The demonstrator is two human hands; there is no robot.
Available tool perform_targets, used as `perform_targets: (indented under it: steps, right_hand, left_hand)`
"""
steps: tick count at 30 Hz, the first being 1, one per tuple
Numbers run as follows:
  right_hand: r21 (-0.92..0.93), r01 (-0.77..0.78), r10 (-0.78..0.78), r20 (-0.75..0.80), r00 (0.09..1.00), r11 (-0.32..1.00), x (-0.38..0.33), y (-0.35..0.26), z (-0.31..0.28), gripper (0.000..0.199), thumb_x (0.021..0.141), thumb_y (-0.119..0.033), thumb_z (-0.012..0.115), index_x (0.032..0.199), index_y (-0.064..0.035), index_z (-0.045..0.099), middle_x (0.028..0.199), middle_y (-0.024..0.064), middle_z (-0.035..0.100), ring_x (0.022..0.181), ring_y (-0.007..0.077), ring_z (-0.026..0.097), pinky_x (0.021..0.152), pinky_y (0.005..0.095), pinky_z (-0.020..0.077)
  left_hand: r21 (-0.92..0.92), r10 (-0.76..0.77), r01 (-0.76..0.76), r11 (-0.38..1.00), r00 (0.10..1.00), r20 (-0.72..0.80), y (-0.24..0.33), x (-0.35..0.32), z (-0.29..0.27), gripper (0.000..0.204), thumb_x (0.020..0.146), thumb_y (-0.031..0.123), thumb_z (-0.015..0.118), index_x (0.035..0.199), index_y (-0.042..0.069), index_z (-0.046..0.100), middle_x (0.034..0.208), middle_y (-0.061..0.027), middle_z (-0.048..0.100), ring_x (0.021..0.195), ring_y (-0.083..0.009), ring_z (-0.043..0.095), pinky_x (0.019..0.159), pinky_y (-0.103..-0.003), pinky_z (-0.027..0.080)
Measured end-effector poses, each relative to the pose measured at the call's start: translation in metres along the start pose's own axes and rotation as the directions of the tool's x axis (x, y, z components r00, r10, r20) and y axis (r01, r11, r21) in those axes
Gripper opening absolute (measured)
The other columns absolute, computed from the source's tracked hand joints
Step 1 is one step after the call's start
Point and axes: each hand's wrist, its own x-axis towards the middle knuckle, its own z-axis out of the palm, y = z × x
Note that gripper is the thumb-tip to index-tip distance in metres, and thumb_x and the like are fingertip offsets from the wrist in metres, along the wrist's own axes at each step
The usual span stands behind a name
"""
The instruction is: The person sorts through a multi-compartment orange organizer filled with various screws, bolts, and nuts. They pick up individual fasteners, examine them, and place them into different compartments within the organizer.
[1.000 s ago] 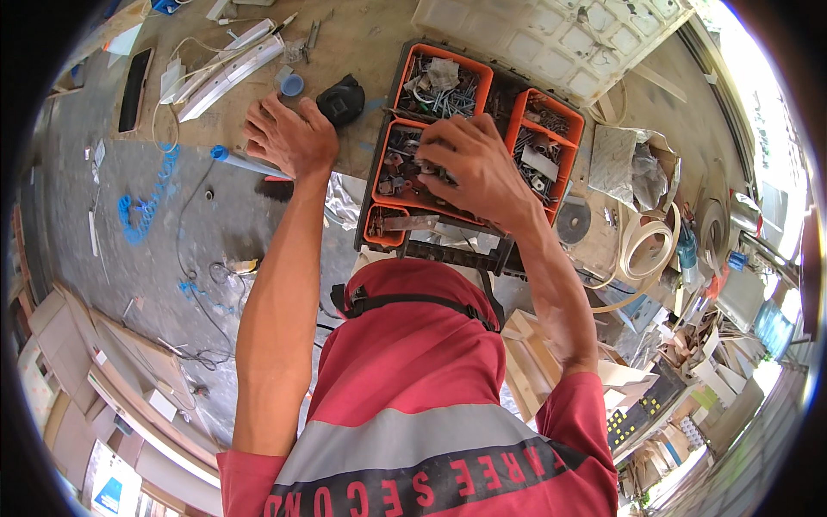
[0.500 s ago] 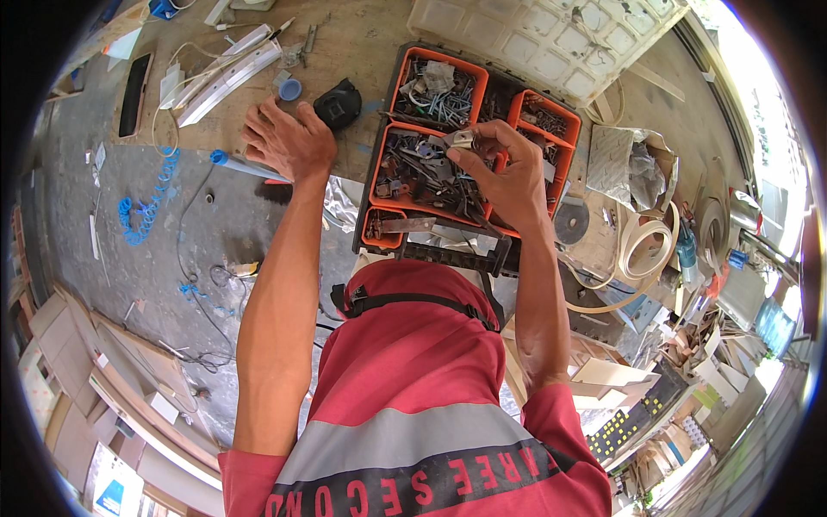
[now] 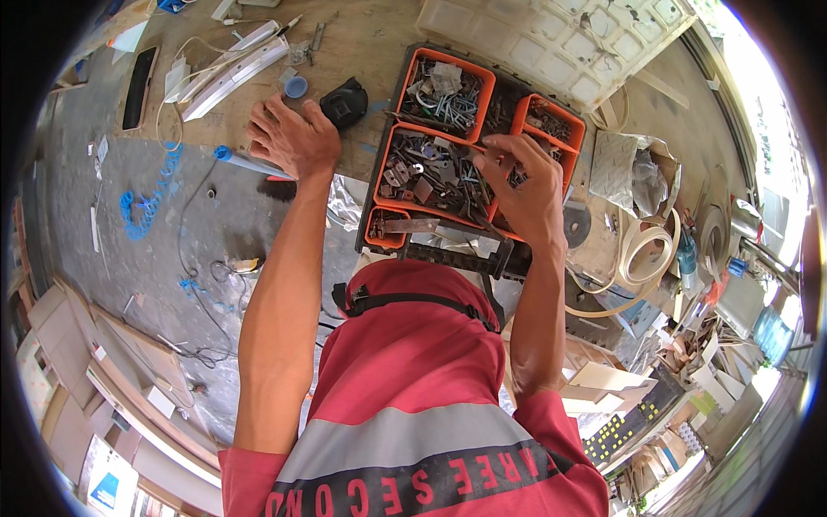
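Right hand (image 3: pixel 527 185) pinches what appears a small metal piece above orange plastic bins (image 3: pixel 431 172); left hand (image 3: pixel 289 138) lies flat, fingers spread, on rough plywood (image 3: pixel 379 39).

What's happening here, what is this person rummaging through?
A person is bent over a worktable, sorting through an organizer case with orange bins of screws and small metal hardware. The right hand is over the large middle bin, fingertips pinched on what seems a small piece, too tiny to identify. The left hand rests flat on the table beside the case, next to a black object and a blue cap.
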Motion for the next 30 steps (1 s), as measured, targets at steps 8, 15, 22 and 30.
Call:
perform_targets:
  steps: [8, 15, 22, 30]
  right_hand:
    - [-0.256, 0.245, -0.221, 0.119, 0.968, 0.935, -0.017, -0.011, 0.020, 0.042, 0.072, -0.011, 0.090, 0.111, -0.0064, 0.075, 0.114, 0.0080, 0.061, 0.103, 0.0291, 0.063, 0.090, 0.0450, 0.0530]
    - [-0.198, 0.164, -0.156, 0.057, 0.986, 0.966, -0.018, 0.002, 0.030, 0.037, 0.079, -0.006, 0.085, 0.115, -0.0048, 0.075, 0.114, 0.0085, 0.058, 0.098, 0.0272, 0.064, 0.085, 0.0443, 0.0553]
    - [-0.247, 0.153, -0.149, 0.035, 0.988, 0.957, -0.027, -0.002, 0.039, 0.041, 0.083, 0.000, 0.080, 0.122, -0.0057, 0.071, 0.123, 0.0122, 0.055, 0.104, 0.0320, 0.062, 0.086, 0.0475, 0.0547]
    - [-0.215, 0.195, -0.170, 0.131, 0.977, 0.957, -0.029, 0.000, 0.036, 0.037, 0.080, 0.005, 0.076, 0.115, -0.0024, 0.068, 0.131, 0.0148, 0.051, 0.119, 0.0385, 0.059, 0.093, 0.0499, 0.0541]
  left_hand:
    - [-0.010, 0.007, -0.007, 1.000, 1.000, -0.003, 0.001, 0.000, 0.000, 0.044, 0.092, 0.034, 0.061, 0.125, 0.006, 0.056, 0.135, -0.0153, 0.049, 0.126, -0.0380, 0.041, 0.102, -0.055, 0.029]
    - [-0.009, -0.001, 0.001, 1.000, 1.000, 0.028, 0.001, 0.000, -0.002, 0.045, 0.093, 0.036, 0.061, 0.126, 0.006, 0.055, 0.134, -0.0156, 0.048, 0.126, -0.0377, 0.040, 0.102, -0.054, 0.028]
    - [0.004, 0.006, -0.006, 1.000, 1.000, 0.024, 0.001, -0.001, -0.002, 0.045, 0.094, 0.036, 0.063, 0.126, 0.006, 0.055, 0.134, -0.0150, 0.049, 0.126, -0.0376, 0.040, 0.102, -0.054, 0.028]
    - [0.009, -0.006, 0.006, 1.000, 1.000, 0.007, 0.000, -0.001, 0.000, 0.046, 0.093, 0.037, 0.065, 0.128, 0.008, 0.058, 0.137, -0.0136, 0.051, 0.129, -0.0379, 0.042, 0.104, -0.055, 0.029]
